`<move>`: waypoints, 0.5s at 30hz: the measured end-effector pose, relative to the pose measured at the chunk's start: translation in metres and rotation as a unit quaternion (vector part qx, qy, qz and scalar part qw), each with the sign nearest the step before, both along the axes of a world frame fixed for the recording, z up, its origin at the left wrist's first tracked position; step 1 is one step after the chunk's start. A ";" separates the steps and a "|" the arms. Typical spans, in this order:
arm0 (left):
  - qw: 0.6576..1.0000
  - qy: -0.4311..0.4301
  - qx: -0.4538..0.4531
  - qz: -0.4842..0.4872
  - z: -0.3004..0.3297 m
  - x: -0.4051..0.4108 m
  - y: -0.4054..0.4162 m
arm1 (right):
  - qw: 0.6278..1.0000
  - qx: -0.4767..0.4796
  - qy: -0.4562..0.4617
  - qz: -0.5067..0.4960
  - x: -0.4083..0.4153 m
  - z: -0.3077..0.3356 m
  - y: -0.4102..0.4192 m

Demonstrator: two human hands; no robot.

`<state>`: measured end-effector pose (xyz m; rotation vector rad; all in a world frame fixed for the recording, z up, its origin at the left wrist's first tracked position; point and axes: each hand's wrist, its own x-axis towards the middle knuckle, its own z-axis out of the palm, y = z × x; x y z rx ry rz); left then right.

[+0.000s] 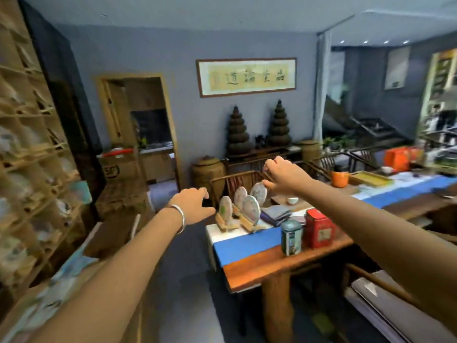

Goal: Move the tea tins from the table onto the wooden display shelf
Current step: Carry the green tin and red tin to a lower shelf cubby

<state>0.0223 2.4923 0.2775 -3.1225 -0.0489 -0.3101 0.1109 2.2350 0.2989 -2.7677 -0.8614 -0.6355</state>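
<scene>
Tea tins stand together near the near end of the table: a teal round tin close to the near edge, and a red square tin touching or just beside it on its right. Both hands reach out above them and hold nothing. The left hand, with a silver bangle at the wrist, hangs past the table's left end, fingers loosely curved and spread from the thumb. The right hand is raised over the far left corner, thumb and fingers apart. Below it, four round tea cakes stand upright on small wooden stands beside a folded grey cloth. A blue runner crosses the tabletop. The wooden display shelf fills the left side, well apart from the tins.
</scene>
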 end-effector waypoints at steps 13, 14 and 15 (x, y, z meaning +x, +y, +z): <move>0.990 0.099 -0.073 -0.074 -0.075 0.213 -0.205 | 0.988 -0.061 0.100 -0.100 0.162 -0.070 -0.224; 0.987 0.115 -0.081 -0.079 -0.084 0.224 -0.212 | 0.987 -0.062 0.109 -0.098 0.173 -0.078 -0.231; 0.984 0.131 -0.087 -0.080 -0.092 0.235 -0.217 | 0.986 -0.065 0.119 -0.094 0.184 -0.087 -0.236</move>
